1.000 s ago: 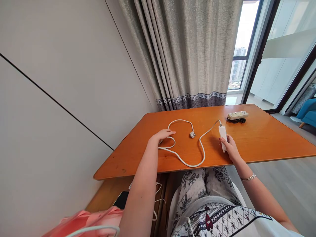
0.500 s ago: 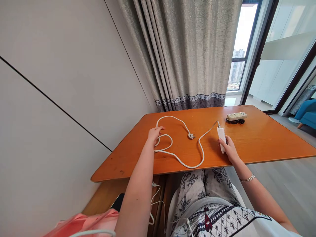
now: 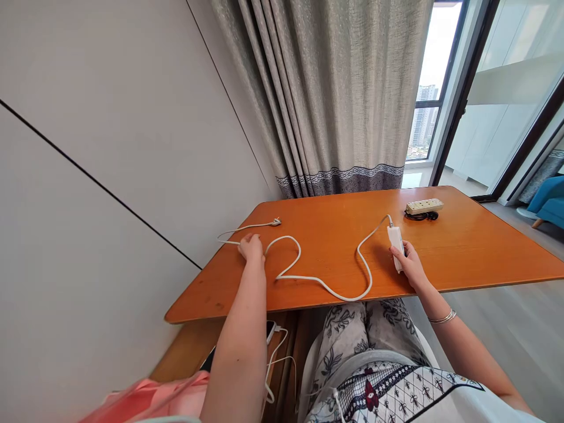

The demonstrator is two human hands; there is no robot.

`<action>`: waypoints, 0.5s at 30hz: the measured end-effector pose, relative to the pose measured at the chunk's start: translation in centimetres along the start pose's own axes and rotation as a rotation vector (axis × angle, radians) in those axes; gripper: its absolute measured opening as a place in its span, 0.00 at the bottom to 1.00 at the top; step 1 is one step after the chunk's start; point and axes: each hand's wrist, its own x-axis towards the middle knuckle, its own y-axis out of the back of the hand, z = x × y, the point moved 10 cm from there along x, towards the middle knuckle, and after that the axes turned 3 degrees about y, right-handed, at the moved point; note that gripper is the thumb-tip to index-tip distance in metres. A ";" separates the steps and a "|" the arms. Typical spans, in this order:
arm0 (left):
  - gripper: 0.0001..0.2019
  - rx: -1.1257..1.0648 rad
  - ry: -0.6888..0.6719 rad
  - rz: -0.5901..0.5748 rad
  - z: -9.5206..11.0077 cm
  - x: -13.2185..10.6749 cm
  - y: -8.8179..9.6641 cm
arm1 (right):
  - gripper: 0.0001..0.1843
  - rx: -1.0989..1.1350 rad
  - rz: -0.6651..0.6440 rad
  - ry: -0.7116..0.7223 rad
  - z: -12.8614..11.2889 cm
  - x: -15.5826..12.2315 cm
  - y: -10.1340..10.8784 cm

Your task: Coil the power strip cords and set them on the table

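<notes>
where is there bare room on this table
Bare: the far middle of the table, between the plug and the beige power strip; also the right end past the right hand. Crowded: the white cable loops from left hand to right.

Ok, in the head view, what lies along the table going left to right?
The left hand → plug → near loop of the white cord → white power strip → beige power strip.
</notes>
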 end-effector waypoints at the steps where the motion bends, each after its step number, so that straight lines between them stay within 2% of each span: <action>1: 0.20 0.012 0.033 0.007 -0.3 -0.2 -0.2 | 0.33 0.001 0.001 0.001 0.0 0.0 0.0; 3: 0.22 0.028 0.109 0.024 -0.5 -1.0 -0.4 | 0.33 0.001 0.000 0.005 -0.1 -0.1 0.1; 5: 0.25 0.064 0.104 0.026 0.7 -2.1 -0.6 | 0.33 -0.007 -0.001 0.011 -0.3 -0.1 0.1; 6: 0.25 0.106 0.045 0.014 2.0 -2.9 -0.8 | 0.32 -0.015 -0.001 0.015 -0.3 -0.1 0.1; 9: 0.17 0.153 -0.346 -0.125 8.6 -7.1 -2.9 | 0.31 -0.038 0.005 0.028 -0.6 -0.2 0.2; 11: 0.14 0.122 -0.484 -0.388 11.6 -11.3 -5.8 | 0.31 -0.042 0.006 0.030 -0.7 -0.2 0.2; 13: 0.14 0.108 -0.517 -0.769 12.9 -16.5 -9.3 | 0.32 -0.035 0.009 0.022 -0.6 -0.3 0.2; 14: 0.14 0.118 -0.539 -0.996 13.2 -19.9 -10.8 | 0.32 -0.026 0.012 0.017 -0.6 -0.3 0.2; 15: 0.13 0.149 -0.560 -1.198 13.2 -23.2 -11.7 | 0.33 -0.013 0.016 0.011 -0.6 -0.3 0.2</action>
